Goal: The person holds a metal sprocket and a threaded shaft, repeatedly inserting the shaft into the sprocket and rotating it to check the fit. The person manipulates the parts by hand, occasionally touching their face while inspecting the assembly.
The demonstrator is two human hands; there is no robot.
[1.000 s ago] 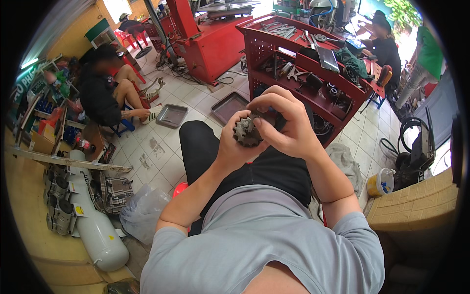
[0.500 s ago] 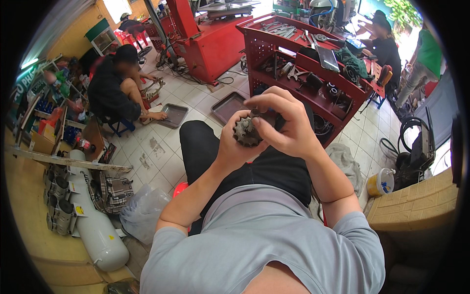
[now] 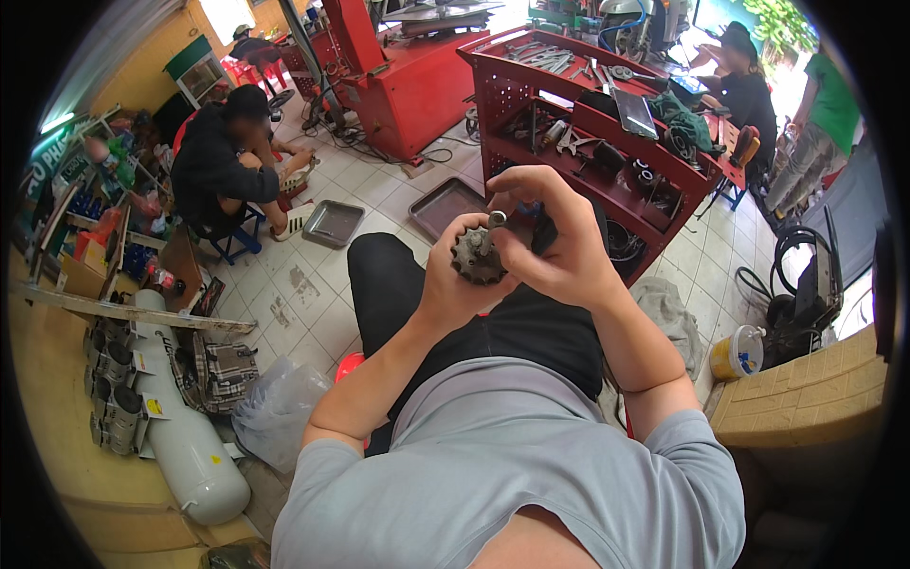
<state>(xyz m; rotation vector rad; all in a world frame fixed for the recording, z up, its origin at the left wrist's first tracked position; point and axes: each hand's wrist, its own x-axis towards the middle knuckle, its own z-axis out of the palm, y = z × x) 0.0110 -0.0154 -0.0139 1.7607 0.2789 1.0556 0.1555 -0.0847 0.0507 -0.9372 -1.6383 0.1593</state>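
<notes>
In front of my lap, my left hand (image 3: 448, 289) is closed round a dark grey toothed metal part (image 3: 477, 258), like a gear or sprocket, with a raised hub at its centre. My right hand (image 3: 559, 242) curls over its right side, thumb at the toothed part's edge. Between that thumb and the bent fingers shows a small metal piece with a round, shiny end (image 3: 497, 218). Whether this piece is fixed to the toothed part I cannot tell. The palm sides of both hands are hidden.
Ahead stands a red tool cart (image 3: 588, 114) with wrenches, beside a metal tray (image 3: 427, 211) on the tiled floor. A second tray (image 3: 332, 225) lies near a seated co-worker (image 3: 223, 166). A white cylinder tank (image 3: 194, 446) lies left; a bucket (image 3: 735, 353) stands right.
My right fingers have lifted and shifted, uncovering the small piece's round end. The toothed part has stayed in place. The seated co-worker has drawn a hand back from the tray.
</notes>
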